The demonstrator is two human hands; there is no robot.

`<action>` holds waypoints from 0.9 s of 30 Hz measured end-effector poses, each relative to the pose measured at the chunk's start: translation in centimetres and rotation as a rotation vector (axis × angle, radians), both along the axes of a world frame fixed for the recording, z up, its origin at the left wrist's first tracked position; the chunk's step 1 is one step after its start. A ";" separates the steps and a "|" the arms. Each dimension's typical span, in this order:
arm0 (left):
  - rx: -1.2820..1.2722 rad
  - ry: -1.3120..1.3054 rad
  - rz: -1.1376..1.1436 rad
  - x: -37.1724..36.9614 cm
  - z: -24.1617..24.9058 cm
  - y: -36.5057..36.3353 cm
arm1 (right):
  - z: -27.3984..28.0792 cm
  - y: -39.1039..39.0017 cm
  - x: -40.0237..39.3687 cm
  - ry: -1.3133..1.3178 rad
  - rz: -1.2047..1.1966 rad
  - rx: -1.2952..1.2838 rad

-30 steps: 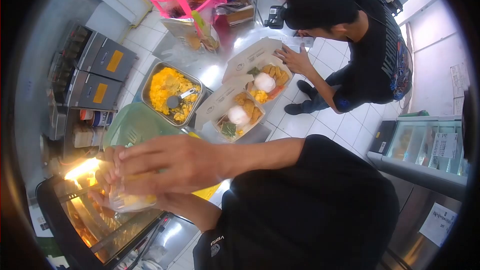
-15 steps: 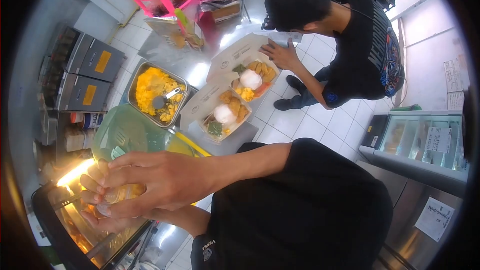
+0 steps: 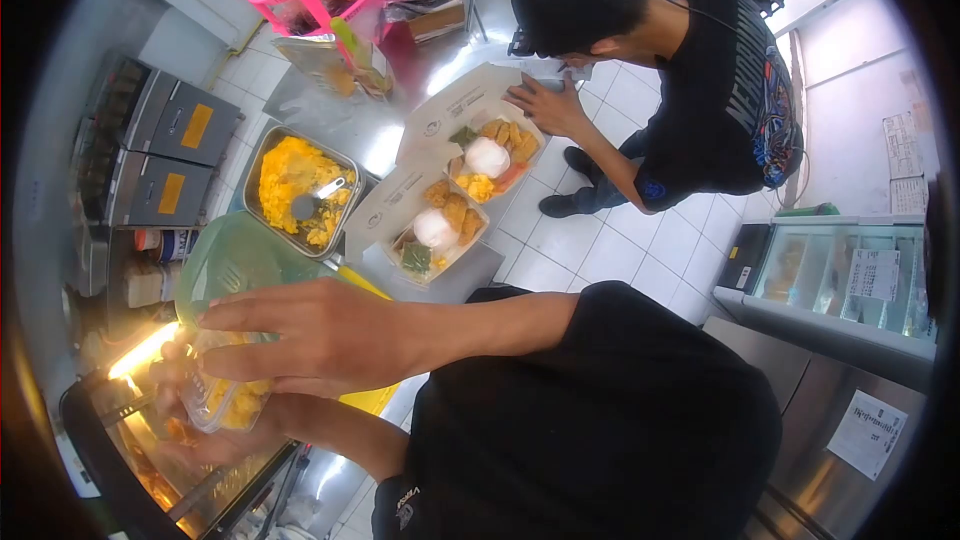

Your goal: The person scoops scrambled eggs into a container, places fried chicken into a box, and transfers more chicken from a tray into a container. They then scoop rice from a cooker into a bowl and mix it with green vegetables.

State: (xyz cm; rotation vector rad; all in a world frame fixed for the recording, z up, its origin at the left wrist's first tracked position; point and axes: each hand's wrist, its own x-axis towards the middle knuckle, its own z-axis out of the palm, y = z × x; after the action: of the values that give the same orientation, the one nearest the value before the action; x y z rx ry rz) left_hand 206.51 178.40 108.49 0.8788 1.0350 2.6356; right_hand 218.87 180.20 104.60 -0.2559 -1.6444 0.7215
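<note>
My left hand (image 3: 215, 440) holds a small clear plastic container (image 3: 236, 395) with yellow food inside, its fingers curled round the underside and far side. My right hand (image 3: 300, 340) lies over the top of the same container, fingers bent across it and partly hiding it. Just beyond my fingers is a translucent green tub or lid (image 3: 240, 258). Farther on, a metal pan (image 3: 352, 208) contains yellow scrambled egg (image 3: 290, 180) and a serving utensil (image 3: 335, 187).
Two open meal boxes (image 3: 365, 225) with rice and fried pieces stand on the steel table. A co-worker's hand (image 3: 550, 108) touches the farther one. A pink basket (image 3: 320, 2) is behind. Below my hands is a lit glass case (image 3: 150, 440); a glass-topped freezer (image 3: 830, 270) stands right.
My right hand has shifted and its fingers have loosened and straightened somewhat, showing more of the container. My left hand has moved slightly lower with it. The view has shifted a little.
</note>
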 end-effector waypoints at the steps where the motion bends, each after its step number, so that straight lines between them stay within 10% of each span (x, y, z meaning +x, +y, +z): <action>1: -0.003 0.002 -0.001 0.0 -0.1 -0.1 | 0.1 -0.1 0.2 -0.020 0.016 -0.015; 27: -0.212 0.034 0.008 -5.9 -2.6 -1.4 | -0.7 -0.6 -1.4 -0.024 0.017 -0.003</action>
State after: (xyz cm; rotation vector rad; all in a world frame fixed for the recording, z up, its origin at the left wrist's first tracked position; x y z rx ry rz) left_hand 200.59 177.03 105.89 0.8748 1.3000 2.4665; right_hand 217.45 179.64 103.89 -0.2538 -1.6701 0.7365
